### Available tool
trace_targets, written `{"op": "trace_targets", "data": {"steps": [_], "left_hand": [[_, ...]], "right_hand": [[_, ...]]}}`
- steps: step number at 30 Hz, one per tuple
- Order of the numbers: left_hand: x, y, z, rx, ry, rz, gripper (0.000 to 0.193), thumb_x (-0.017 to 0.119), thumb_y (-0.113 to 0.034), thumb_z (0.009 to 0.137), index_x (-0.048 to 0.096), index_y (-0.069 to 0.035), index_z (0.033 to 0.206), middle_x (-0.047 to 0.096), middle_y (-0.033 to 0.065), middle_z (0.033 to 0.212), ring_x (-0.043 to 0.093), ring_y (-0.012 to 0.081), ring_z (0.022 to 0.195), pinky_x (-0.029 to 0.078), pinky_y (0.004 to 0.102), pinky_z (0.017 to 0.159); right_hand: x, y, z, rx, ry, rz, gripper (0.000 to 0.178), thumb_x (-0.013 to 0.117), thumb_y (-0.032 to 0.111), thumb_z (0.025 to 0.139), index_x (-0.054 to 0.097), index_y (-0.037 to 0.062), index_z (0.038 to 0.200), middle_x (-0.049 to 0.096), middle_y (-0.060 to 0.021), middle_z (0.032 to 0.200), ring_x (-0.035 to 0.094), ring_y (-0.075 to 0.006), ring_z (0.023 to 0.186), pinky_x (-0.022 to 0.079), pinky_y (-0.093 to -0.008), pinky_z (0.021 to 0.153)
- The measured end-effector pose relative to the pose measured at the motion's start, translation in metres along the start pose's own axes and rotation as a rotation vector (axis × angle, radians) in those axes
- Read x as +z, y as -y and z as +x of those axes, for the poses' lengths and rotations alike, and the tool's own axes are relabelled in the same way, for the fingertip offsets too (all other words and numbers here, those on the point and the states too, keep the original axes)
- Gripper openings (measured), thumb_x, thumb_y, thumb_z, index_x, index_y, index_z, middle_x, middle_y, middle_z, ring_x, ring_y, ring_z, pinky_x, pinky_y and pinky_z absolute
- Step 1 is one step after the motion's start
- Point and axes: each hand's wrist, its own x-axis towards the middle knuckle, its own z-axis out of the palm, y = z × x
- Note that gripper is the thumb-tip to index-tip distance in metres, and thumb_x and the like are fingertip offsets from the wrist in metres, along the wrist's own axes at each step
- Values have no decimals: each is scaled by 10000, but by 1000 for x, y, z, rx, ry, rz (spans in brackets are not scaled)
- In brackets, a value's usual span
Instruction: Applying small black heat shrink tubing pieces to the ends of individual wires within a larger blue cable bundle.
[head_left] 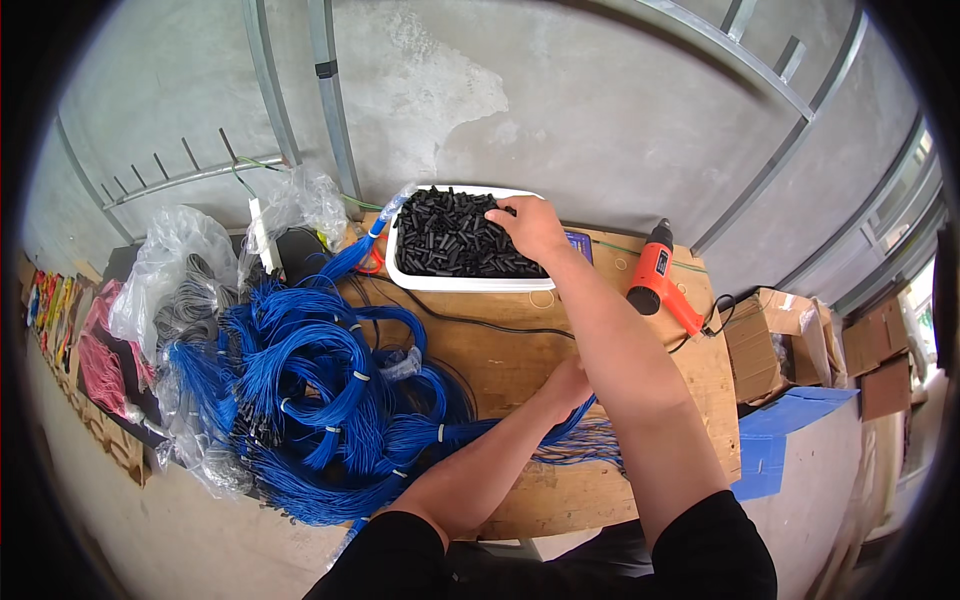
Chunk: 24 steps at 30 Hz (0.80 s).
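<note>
My right hand (532, 228) reaches over the near-right rim of a white tray (470, 284) heaped with short black tube pieces (455, 235). Its thumb and fingertips are pinched together among the pieces, and whatever lies between them is too small to make out. Below it, my left hand (568, 382) is partly covered by my right forearm, which hides its fingers. Blue wires (470, 431) pass beside that hand and under my left forearm. Their loose ends (585, 445) fan out on the wooden table. A large coiled heap of blue wire bundles (320, 385), tied with white bands, lies to the left.
A red-orange heat gun (655, 275) with a black nozzle stands at the table's right. A black cable (470, 318) crosses the wooden table (500, 365). Clear plastic bags (185, 265) and grey wires (195, 305) lie far left. Cardboard boxes (770, 335) stand beyond the right edge.
</note>
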Motion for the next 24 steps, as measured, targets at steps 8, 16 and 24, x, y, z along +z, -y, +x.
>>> {"op": "trace_targets", "data": {"steps": [8,16,24], "left_hand": [[2,3,1,15,-56,-59,133,597,-79,935,672,24,896,674,79,775,601,137,654,470,298,591],[-6,-1,-3,-86,-9,88,156,708,-83,882,666,38,970,672,77,796,636,145,666,546,296,644],[-7,-1,-5,-38,34,-9,164,721,-106,893,673,13,994,688,79,829,660,164,693,544,299,631]], "right_hand": [[-17,-15,1,461,173,1447,308,620,326,996,620,19,1003,461,8,701,404,-77,561,242,-199,388],[-91,-55,-57,588,124,2038,341,468,355,1052,546,53,915,525,-94,783,488,-159,662,365,-194,435],[-131,-112,-205,658,20,1677,168,592,196,984,608,38,1038,557,-9,823,488,-76,634,326,-152,433]]}}
